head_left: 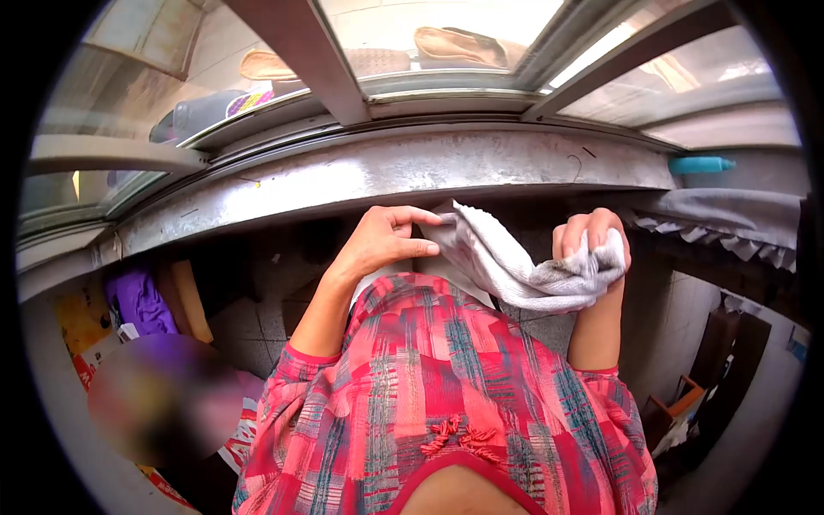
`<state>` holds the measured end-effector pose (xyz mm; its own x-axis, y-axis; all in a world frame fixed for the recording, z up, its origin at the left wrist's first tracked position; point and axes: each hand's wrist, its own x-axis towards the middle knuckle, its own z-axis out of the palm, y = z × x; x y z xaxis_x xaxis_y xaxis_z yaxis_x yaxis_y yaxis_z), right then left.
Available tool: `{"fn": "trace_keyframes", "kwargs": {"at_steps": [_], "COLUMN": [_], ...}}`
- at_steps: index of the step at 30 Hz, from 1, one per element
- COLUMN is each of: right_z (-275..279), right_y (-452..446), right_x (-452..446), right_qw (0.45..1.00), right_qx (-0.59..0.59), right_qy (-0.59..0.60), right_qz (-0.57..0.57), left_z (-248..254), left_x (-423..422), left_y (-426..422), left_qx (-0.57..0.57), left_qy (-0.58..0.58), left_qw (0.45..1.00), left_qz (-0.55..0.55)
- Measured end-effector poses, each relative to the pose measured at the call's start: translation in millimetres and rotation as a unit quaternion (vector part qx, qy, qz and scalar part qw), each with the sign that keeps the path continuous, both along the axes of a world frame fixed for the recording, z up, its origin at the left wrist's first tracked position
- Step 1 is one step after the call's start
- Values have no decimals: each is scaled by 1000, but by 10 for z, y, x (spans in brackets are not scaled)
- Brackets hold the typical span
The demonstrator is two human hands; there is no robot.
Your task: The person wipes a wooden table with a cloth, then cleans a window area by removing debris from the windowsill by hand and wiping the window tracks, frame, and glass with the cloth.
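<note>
A whitish-grey cloth (506, 262) with a ribbed weave and darker smudges hangs in front of my body, stretched between my two hands. My right hand (592, 236) has its fingers curled around the bunched right end. At the cloth's upper left edge is my left hand (386, 242), with index finger and thumb at the border; the fingertips are partly hidden against the fabric. The middle of the cloth sags in a loose fold.
Ahead runs a worn metal window sill (343, 176) below sliding glass panes, with shoes (459, 47) beyond the glass. A teal object (702, 165) lies at the sill's right end. A purple cloth (142, 300) is at the left, and a ruffled grey curtain (730, 215) at the right.
</note>
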<state>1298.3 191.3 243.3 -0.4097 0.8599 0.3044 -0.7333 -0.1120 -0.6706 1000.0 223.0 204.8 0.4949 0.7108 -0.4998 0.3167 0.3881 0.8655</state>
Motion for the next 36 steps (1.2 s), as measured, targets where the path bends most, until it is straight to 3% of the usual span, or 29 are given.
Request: {"fn": "trace_keyframes", "kwargs": {"at_steps": [1,2,4,5,6,8,9,10,12,14,18,20,21,22,24,25,26,30,32,34,36], "right_z": [2,-206,-92,22,71,171,197,265,469,627,548,410,387,309,142,142,131,-212,-335,-506,-905], "right_y": [-201,-265,-538,-671,-775,-796,-762,-743,-777,-810,-672,-589,-501,-396,-193,-93,-40,286,521,752,987], "right_x": [114,286,382,334,281,75,62,18,-72,-223,-428,-456,-468,-430,-351,-431,-568,-1094,-1368,-1656,-1812], "right_qw": [961,843,777,852,892,857,737,705,819,877,839,817,811,780,611,578,572,543,541,575,548], "right_qx": [-158,-148,-190,-73,-43,-111,-83,-26,62,55,24,-44,-84,-85,-29,-3,-4,235,336,370,361], "right_qy": [-180,-483,-572,-468,-379,-351,-536,-558,-396,-269,-304,-278,-241,-247,-427,-484,-524,-566,-559,-550,-616], "right_qz": [-135,-186,-181,-222,-245,-360,-403,-437,-410,-393,-451,-502,-527,-569,-665,-657,-631,-574,-531,-481,-436], "left_z": [-66,-126,-156,-152,-128,-44,-64,-62,-41,-36,-285,-325,-383,-306,-229,-116,-21,23,-99,-100,43], "left_x": [24,46,69,123,152,397,537,688,949,1134,1212,1045,882,669,226,7,-200,-811,-1021,-1190,-1132], "left_y": [-1,16,72,121,148,127,112,100,53,-6,-168,-167,-78,-12,91,150,189,161,104,87,72], "left_qx": [-11,-22,-20,6,31,72,155,200,307,321,330,260,183,117,-39,-63,-87,-8,21,-6,9], "left_qy": [-5,-11,-18,5,31,13,31,49,40,5,-106,-83,-47,-62,-149,-152,-156,-147,-195,-207,-177], "left_qw": [1000,999,999,1000,998,992,975,959,926,917,894,914,909,929,973,980,983,988,971,950,943], "left_qz": [10,23,24,-9,-42,-105,-157,-196,-216,-238,-283,-299,-372,-347,-174,-112,-52,48,137,232,282]}}
